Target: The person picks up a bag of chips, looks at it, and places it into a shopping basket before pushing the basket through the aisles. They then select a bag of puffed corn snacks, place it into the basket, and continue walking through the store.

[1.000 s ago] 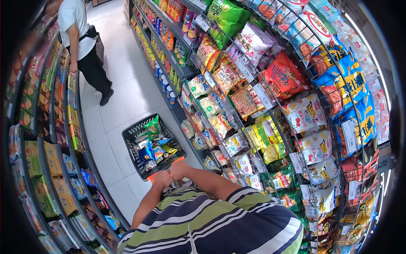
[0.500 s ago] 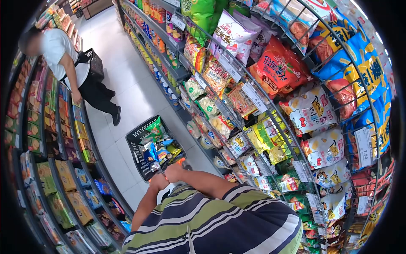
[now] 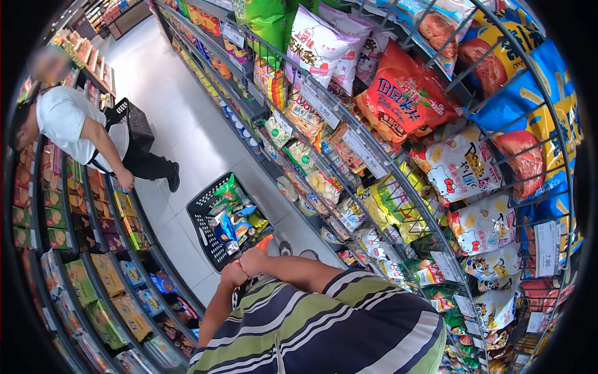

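Head view: black plastic basket, rectangular, with perforated side walls (image 3: 206, 240), sits low over the pale floor tiles (image 3: 199, 140) in the aisle, directly ahead of the wearer's body and slanted in frame. A bright orange strip (image 3: 265, 242) shows at its near edge. Contents: glossy snack packets in a loose heap, a crumpled green one (image 3: 232, 189) at the far end, a shiny blue one (image 3: 223, 227) toward the left wall, a yellow one (image 3: 257, 219) toward the right. Left hand (image 3: 233, 273) and right hand (image 3: 253, 260) are close together at the basket's near end, the right just beside the orange strip. Fingers of both turned from camera; cannot tell how far closed, or whether they grip anything.
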Demonstrator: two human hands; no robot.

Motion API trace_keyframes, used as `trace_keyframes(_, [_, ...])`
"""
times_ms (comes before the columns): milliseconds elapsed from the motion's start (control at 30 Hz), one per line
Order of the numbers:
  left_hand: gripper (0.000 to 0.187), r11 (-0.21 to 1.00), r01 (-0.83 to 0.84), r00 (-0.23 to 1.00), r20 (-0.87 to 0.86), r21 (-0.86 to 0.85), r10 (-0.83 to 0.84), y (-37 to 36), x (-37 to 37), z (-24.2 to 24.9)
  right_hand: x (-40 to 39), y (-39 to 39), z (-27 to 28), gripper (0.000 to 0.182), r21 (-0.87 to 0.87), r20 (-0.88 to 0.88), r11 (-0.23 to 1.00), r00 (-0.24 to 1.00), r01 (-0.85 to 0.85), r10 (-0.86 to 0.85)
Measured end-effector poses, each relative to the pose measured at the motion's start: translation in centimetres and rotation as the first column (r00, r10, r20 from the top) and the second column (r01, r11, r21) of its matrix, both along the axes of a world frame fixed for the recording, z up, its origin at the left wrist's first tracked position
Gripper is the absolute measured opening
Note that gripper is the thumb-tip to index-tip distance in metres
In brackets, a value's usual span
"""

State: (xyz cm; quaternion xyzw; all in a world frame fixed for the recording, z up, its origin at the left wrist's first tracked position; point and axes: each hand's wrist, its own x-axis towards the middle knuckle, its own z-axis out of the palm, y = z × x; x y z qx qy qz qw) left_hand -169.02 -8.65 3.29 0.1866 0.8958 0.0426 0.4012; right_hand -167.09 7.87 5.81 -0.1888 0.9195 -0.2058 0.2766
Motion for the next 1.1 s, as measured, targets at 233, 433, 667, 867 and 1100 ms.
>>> trace_keyframes(233, [0.047,0.998,0.056,0.998,0.012,0.016,-0.056,-0.5,-2.8,-0.5,-2.3,-0.8,-1.3,0.023,-0.006,-0.005,0.999,0.999,0.034,-0.034])
trace_keyframes(433, [0.046,0.996,0.051,0.999,-0.02,0.071,-0.05,-0.9,-6.8,-1.3,-6.3,-0.7,-1.0,0.027,0.026,0.022,0.999,1.0,0.021,-0.021])
trace_keyframes(667, [0.042,0.982,0.097,0.995,-0.011,0.163,-0.096,-1.1,-10.8,-0.5,-10.6,-1.1,0.1,0.027,0.108,0.083,0.994,0.996,0.004,-0.013])
trace_keyframes(867, [0.044,0.979,0.105,0.994,-0.006,0.177,-0.106,-1.6,-13.8,0.0,-13.4,-1.7,-0.2,0.026,0.132,0.067,0.991,0.997,-0.034,0.025])
trace_keyframes(1100, [0.042,0.989,0.076,0.992,0.086,0.128,-0.088,-1.4,-16.5,4.6,-15.3,-2.4,0.8,0.025,0.169,0.085,0.986,0.996,0.005,-0.019])
